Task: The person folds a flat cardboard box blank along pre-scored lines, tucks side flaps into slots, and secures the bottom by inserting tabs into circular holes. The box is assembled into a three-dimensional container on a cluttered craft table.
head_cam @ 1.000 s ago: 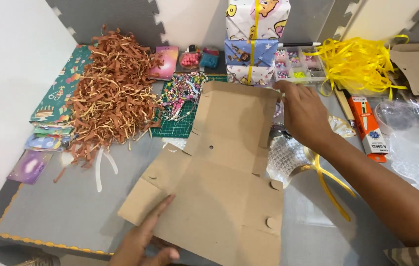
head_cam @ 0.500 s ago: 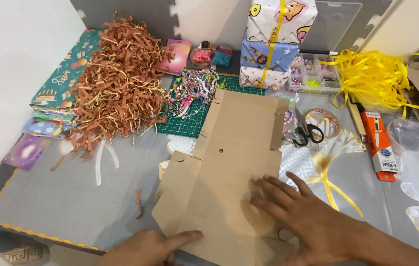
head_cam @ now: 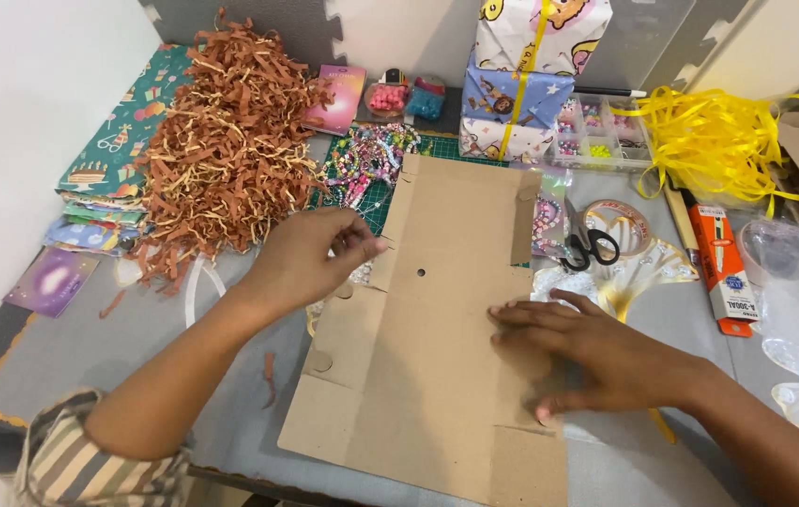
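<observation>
On the grey work mat [head_cam: 118, 338], centre frame, lies a flat unfolded cardboard box blank [head_cam: 437, 329], long axis running away from the person, near end at the table edge, far end over the green cutting mat [head_cam: 376, 192]. Right hand [head_cam: 596, 352] lies palm-down, fingers spread flat on the blank's right-middle area, gripping nothing; looks like it pins the sheet so it can't slide. Left hand [head_cam: 310, 253] sits at the blank's left edge, fingers curled with thumb and fingertips pinching the left side flap near its crease; likely holding the flap to fold it up, while the other hand braces. So the blank sits between and under both hands, touching both. One narrow flap at upper right is already folded over onto the panel. Small round hole in the middle panel. Rest: brown shredded paper pile [head_cam: 226, 150] far left, stack of patterned wrapping sheets [head_cam: 104, 174] beside it, a heap of colourful beads [head_cam: 371, 160] on the cutting mat, wrapped gift boxes tied with yellow ribbon [head_cam: 526, 80] at the back, clear bead organiser [head_cam: 596, 131], loose yellow ribbon tangle [head_cam: 714, 141] far right, black-handled scissors [head_cam: 587, 239] just right of the blank, tape roll [head_cam: 620, 221] touching them, orange cutter package [head_cam: 720, 263], clear plastic bags [head_cam: 798, 319] at right edge.
</observation>
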